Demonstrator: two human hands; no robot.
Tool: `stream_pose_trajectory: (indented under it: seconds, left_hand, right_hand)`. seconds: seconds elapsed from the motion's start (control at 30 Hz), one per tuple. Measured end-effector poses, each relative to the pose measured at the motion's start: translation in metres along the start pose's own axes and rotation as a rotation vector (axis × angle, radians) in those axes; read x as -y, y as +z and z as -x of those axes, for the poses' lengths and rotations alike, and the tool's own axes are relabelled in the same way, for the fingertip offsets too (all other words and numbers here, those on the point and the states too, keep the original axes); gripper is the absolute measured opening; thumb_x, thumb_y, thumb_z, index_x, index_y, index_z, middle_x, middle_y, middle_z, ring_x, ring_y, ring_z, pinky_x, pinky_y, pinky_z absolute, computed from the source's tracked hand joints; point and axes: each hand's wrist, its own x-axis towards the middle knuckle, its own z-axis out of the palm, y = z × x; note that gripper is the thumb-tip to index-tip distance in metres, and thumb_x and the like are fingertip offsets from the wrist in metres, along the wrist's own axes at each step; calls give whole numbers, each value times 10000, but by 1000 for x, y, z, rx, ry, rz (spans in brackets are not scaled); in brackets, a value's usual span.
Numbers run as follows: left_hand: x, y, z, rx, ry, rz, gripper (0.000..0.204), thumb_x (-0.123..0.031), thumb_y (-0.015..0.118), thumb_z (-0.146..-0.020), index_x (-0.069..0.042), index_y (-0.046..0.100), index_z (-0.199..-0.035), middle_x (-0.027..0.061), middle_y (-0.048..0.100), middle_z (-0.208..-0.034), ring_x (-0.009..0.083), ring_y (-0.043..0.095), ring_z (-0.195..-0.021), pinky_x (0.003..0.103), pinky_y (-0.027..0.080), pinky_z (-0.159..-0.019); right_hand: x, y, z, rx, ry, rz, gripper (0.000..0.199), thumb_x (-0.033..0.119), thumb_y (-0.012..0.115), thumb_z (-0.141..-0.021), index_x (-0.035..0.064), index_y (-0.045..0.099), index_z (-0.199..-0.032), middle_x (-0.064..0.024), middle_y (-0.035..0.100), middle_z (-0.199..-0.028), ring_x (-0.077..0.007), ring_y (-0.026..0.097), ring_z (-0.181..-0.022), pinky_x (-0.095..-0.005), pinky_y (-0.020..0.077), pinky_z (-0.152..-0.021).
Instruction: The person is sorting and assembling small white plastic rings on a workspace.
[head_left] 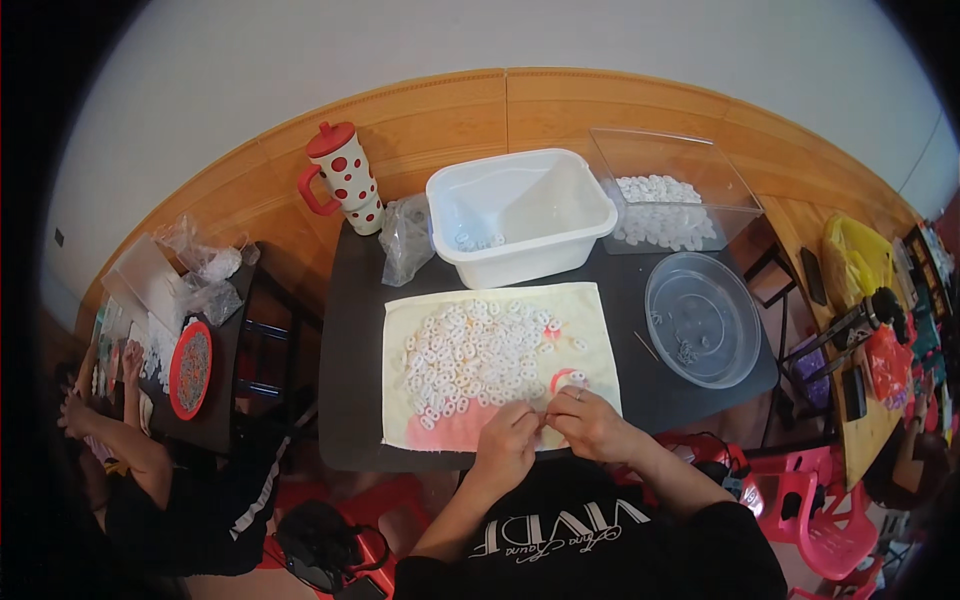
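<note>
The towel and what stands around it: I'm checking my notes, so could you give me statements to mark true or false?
1. Small white pieces lie on the towel. True.
2. The tub stands nearer the person than the towel. False: the tub is beyond it.
3. The spotted cup has a red lid. True.
4. The round tray is left of the towel. False: the round tray is right of it.

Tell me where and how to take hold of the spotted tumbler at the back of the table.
Probably best by the red handle, coming from the person's left: the spotted tumbler stands with that loop jutting out to the left, away from the clear plastic bag at its right.
</note>
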Motion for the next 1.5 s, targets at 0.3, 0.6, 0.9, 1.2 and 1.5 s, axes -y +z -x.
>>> stream_pose_trajectory:
  seconds: [0.3, 0.6, 0.9, 1.2, 1.5]
  left_hand:
    - [-4, -1, -4, 8, 24, -32, 166, 116, 600, -668, 28, 576, -807, 144, 534, -809, 339, 579, -770, 397, 482, -653]
    - [5, -1, -2, 54, -1, -22, 157, 94, 598, -744, 37, 615, -889, 153, 550, -811, 338, 586, -746, 398, 483, -632]
    - [4, -6, 6, 10, -63, 108, 288, -1, 662, -825, 20, 649, -1113, 168, 610, -893, 340, 622, -778, 386, 503, -677]
    - [0, -8, 2, -28, -33, 148, 247, 39, 660, -807, 38, 672, -1053, 157, 636, -888, 299, 638, -755, 342, 518, -672]
    - [1, -12, 1, -93, 56, 138, 297, 37, 702, -763, 10, 678, -1057, 130, 647, -934, 312, 603, -865, 373, 498, -748]
  right_hand:
    - [-6, 0, -3, 21, -46, -44, 227, -16, 640, -583, 11, 588, -803, -106, 544, -884, -302, 538, -829, -383, 451, -769]
    - [-2, -2, -6, 29, -21, -37, 221, -18, 631, -603, 7, 575, -815, -124, 537, -863, -319, 547, -837, -387, 455, -763]
    - [-34, -87, -36, -374, 96, 125, 135, -59, 697, -752, 7, 625, -846, -97, 603, -735, -233, 616, -679, -335, 484, -626]
    - [-138, -228, -88, -719, 350, 397, 101, 62, 629, -911, -25, 670, -939, -80, 665, -794, -147, 584, -676, -288, 472, -628]
    - [-24, -128, -69, -550, 389, -270, 71, -13, 618, -868, 17, 666, -911, -50, 648, -881, -155, 608, -802, -302, 488, -722]
